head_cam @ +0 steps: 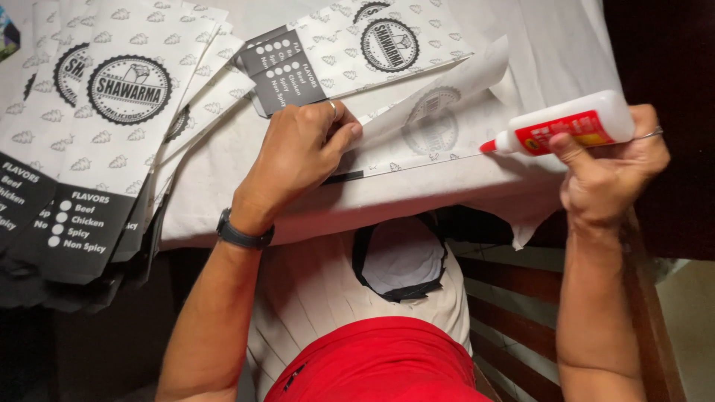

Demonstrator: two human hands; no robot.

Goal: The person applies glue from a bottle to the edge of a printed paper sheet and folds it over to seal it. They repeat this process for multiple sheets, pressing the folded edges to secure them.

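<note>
A fanned stack of flat white paper bags with round black stamps and black bottom bands [112, 141] covers the left of the white-clothed counter [566, 45], its lower ends hanging over the near edge. A second overlapping pile of the same bags [372, 45] lies at the far middle, close above the work area.

The left hand [298, 160], a dark watch on its wrist, presses fingers-down on an unfolded thin white paper sheet showing a faint grey round stamp [439, 123] lying near the counter edge. The right hand [611, 167] is closed around a white plastic glue bottle with a red label and red nozzle [573, 123], held sideways, its tip just over the sheet's right edge.
</note>
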